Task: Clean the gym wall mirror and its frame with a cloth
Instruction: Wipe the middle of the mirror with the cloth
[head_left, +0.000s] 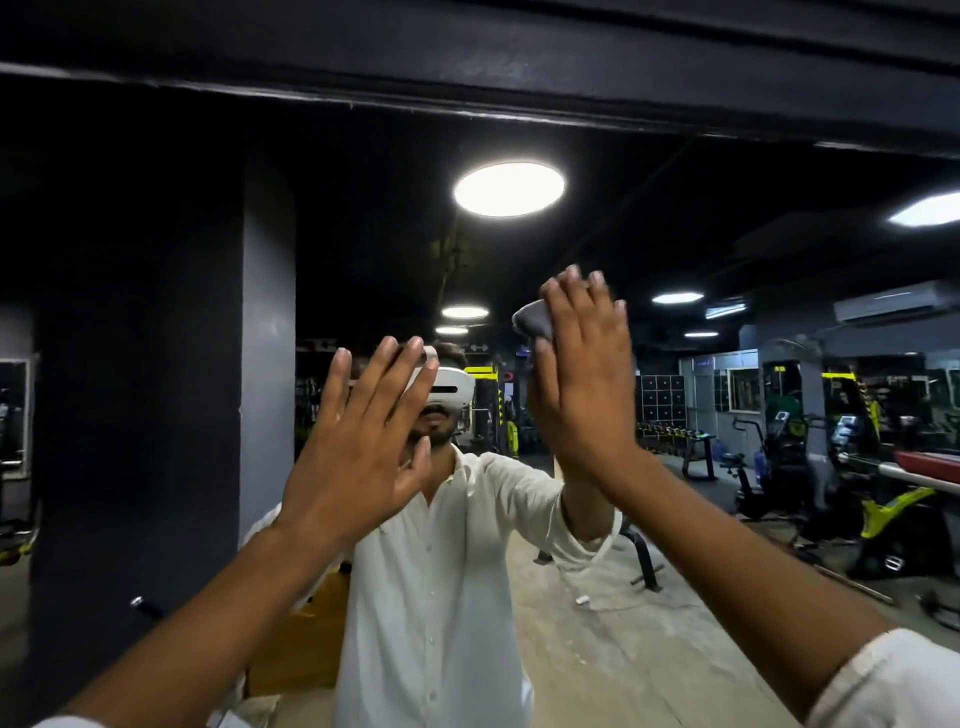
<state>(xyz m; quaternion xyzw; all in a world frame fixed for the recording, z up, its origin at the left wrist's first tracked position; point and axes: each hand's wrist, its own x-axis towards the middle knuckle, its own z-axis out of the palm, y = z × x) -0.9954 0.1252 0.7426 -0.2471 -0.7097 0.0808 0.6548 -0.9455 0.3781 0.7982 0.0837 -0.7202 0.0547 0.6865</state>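
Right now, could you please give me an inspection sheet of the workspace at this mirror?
Surface: mirror glass, reflecting the person and the gym; dirt or streaks too hard to tell.
Job's things: grey cloth bunched under the right palm; black frame along the top edge.
Clutter: small white object on the reflected floor.
Grippers: left hand raised flat, fingers spread, holding nothing; right hand flat, pressing the cloth to the glass.
Cables: nothing seen.
Surroundings: reflected round ceiling light; exercise machines at right.
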